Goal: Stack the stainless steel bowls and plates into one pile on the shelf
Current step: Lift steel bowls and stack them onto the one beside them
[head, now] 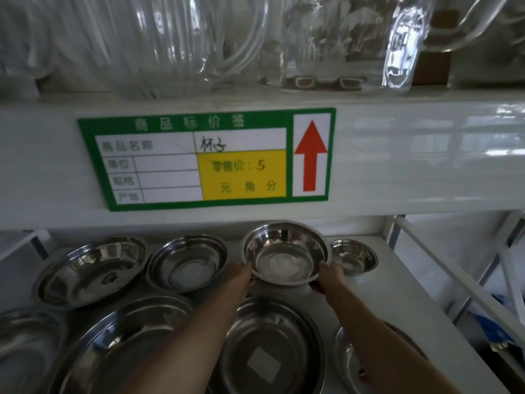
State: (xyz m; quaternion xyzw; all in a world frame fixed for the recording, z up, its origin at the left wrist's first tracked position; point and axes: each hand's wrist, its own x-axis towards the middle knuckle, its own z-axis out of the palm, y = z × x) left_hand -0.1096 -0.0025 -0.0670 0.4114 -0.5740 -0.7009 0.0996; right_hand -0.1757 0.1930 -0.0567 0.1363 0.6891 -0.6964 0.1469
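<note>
Your left hand [245, 273] and right hand [326, 275] gripped opposite rims of one steel bowl [285, 253] | it was tilted toward you | above the shelf [397, 291]

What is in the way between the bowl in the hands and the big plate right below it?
Nothing visible. The left hand and right hand hold the bowl by its rim, tilted, above the big plate. Only open space lies between them.

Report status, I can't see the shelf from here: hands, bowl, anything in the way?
Left hand and right hand both gripping the deep bowl by its rim. Other bowls and plates still spread across the shelf. Small bowl close on its right.
</note>
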